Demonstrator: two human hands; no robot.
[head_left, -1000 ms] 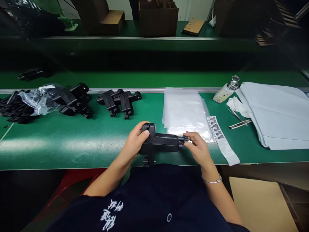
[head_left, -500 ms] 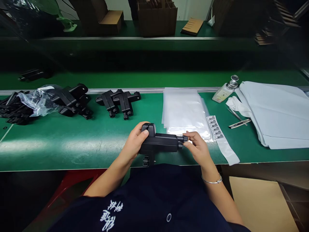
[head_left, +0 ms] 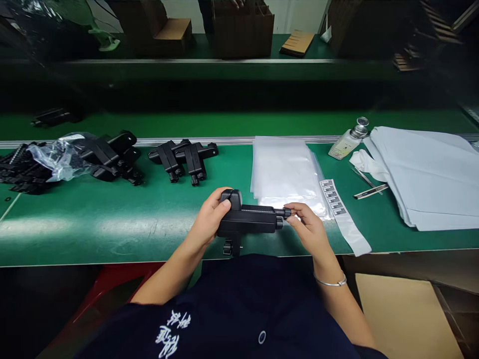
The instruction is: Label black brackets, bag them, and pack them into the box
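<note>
A black plastic bracket with a long body is held just above the front part of the bench, in front of my chest. My left hand is wrapped round its left end, thumb on the rounded upright block. At its right end, my right hand pinches the small ribbed knob on a thin rod between thumb and fingers. A second short knob sits just below that rod. From the bracket's underside a stem with another knob points towards me.
Similar black brackets lie behind left, more in a pile with a clear bag. Clear plastic bags, a label strip, a bottle, tweezers and white sheets lie right. A person's hand shows at a carton.
The bracket has shifted very slightly to the right in my left hand's grip. My right fingers have moved a little around the knob, still pinching it.
</note>
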